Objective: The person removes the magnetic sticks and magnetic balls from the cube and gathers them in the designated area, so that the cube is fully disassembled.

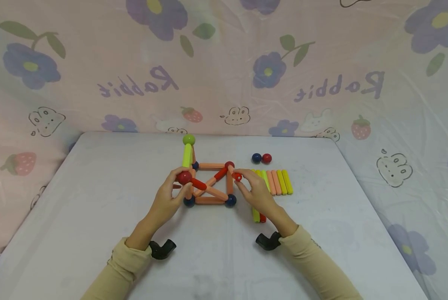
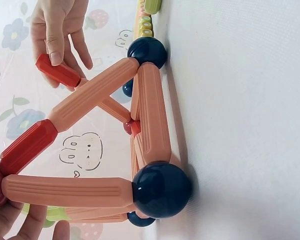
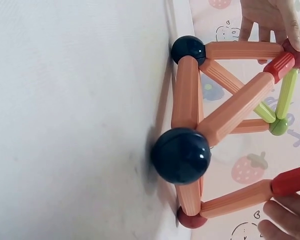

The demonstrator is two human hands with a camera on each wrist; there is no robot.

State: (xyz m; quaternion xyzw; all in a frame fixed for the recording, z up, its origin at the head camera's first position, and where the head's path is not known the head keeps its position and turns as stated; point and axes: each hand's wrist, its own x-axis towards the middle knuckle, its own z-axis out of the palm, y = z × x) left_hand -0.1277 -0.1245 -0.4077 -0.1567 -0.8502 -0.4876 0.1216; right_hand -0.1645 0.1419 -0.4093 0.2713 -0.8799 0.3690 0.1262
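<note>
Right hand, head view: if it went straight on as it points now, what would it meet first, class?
Past the short red plastic rod that the right hand pinches, probably the peach plastic rod joined to it, then perhaps the glossy red ball; height is hard to judge there.

Looks like a homely play nook hung round with cloth, though what room lies beyond cannot be told. A white table [image 1: 96,200] fills it, with pale cloth [image 1: 220,75] rising behind the table and along its left and right sides. The print is a nursery one: purple flowers [image 1: 269,71], outlined rabbits [image 1: 394,170], strawberries [image 1: 360,129] and, above the table's far edge, mirrored "Rabbit" lettering [image 1: 340,87]. Bright toy sticks [image 1: 284,182] and balls [image 1: 267,158] lie right of the table's middle
</note>
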